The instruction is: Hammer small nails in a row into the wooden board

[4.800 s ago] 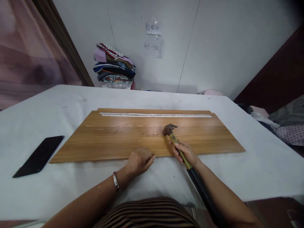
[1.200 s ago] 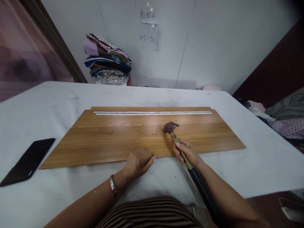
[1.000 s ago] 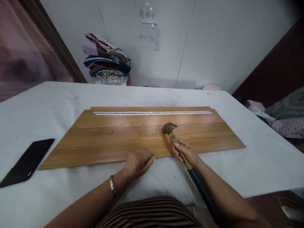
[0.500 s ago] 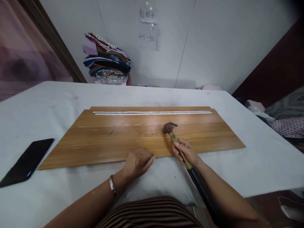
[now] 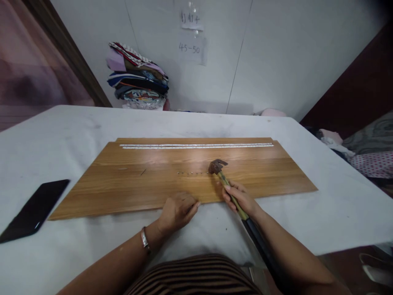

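My right hand (image 5: pixel 241 199) is wrapped round the wooden upper handle of a claw hammer (image 5: pixel 216 165). The hammer's rusty head sits low over the board, at the right end of a row of several small nail heads (image 5: pixel 192 173). Its black lower handle slants back along my forearm. On the near edge of the wood-grain board (image 5: pixel 153 192) rests my left hand (image 5: pixel 178 211), fingers curled in, with nothing visible in them. A loose dark nail (image 5: pixel 143 171) and a thin light-coloured one (image 5: pixel 122 168) lie left of the row.
Two white measuring strips (image 5: pixel 196 146) run along the board's far side. A black phone (image 5: pixel 33 209) lies left of the board on the white-covered table (image 5: pixel 92 123). Folded clothes (image 5: pixel 138 78) are piled at the back, below two paper notes (image 5: pixel 193 48) on the wall.
The hammer head has shifted slightly left and down toward the end of the nail row, my right hand moving with it. My left hand stays in place.
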`<state>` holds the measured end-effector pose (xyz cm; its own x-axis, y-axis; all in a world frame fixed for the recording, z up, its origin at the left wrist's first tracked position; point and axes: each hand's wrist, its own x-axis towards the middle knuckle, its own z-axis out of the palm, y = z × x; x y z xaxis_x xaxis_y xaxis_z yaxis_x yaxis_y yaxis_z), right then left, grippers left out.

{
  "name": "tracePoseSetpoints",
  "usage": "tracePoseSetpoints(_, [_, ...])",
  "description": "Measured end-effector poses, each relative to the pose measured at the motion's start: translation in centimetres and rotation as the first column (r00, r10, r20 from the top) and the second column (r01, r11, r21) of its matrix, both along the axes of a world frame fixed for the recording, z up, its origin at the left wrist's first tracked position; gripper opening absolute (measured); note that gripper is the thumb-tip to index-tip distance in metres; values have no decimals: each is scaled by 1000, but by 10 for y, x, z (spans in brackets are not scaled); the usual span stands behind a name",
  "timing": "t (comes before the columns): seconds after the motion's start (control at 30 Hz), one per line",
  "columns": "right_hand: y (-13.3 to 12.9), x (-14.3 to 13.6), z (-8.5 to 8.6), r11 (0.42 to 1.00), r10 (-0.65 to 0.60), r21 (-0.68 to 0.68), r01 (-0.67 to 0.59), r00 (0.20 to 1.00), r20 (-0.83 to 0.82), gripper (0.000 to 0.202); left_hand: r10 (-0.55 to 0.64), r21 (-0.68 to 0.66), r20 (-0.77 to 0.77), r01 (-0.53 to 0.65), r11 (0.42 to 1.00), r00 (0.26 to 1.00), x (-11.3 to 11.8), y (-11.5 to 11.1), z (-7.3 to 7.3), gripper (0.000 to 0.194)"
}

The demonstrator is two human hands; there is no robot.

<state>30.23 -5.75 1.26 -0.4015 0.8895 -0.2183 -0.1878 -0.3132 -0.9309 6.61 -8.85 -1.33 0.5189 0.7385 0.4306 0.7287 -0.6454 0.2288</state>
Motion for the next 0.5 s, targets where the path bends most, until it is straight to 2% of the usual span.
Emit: tracePoseSetpoints(0.5, [2,3,-5,1000,-1,-9,1,1000,-28,34,-12,21,32,12,1000,999,2,0,3,29])
